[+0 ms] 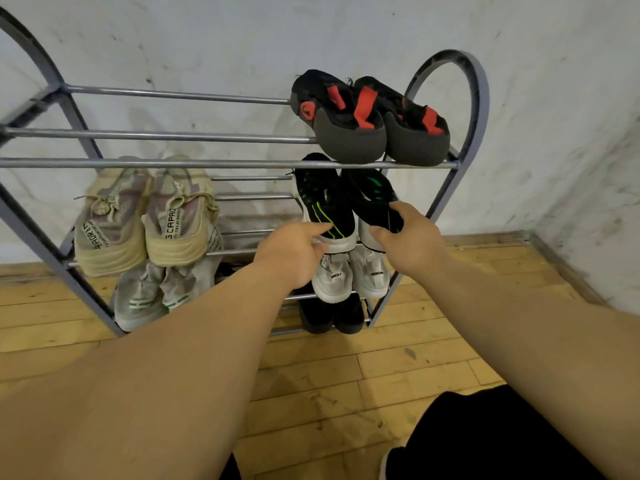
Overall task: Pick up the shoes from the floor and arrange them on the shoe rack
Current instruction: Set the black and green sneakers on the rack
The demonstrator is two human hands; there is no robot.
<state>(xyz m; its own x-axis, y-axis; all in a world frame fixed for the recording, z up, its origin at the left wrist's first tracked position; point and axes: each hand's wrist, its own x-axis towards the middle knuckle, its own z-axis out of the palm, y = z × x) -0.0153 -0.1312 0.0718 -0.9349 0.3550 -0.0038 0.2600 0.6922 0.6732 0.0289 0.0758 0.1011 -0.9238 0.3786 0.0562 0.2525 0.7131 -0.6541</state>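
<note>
just below the lens, dark clothing [485,438] fills the lower right corner over a yellow plank floor [346,375], and two bare forearms reach forward from the bottom edge. the left hand [294,254] curls round the white-soled heel of the left black-and-green shoe [325,206]; the right hand [405,237], just beside it but not touching it, pinches the heel of the right black-and-green shoe [375,199] between thumb and fingers. both shoes lie side by side, toes toward the wall, on the second tier of the shoe rack [481,109], a grey metal frame of horizontal bars with arched ends standing on the floor. directly under the hands a pair of white sneakers [332,282] sits on the next tier down, with a pair of black shoes [332,317] on the lowest bars beneath them. to the left, a pair of beige sneakers [114,223] with printed heel straps rests on the second tier, above a pair of grey sneakers [145,299] with green stripes. on the top tier, above the held shoes, a pair of black-and-red shoes [339,112] faces the wall, heels outward. behind the rack rises a scuffed white wall [207,39].
</note>
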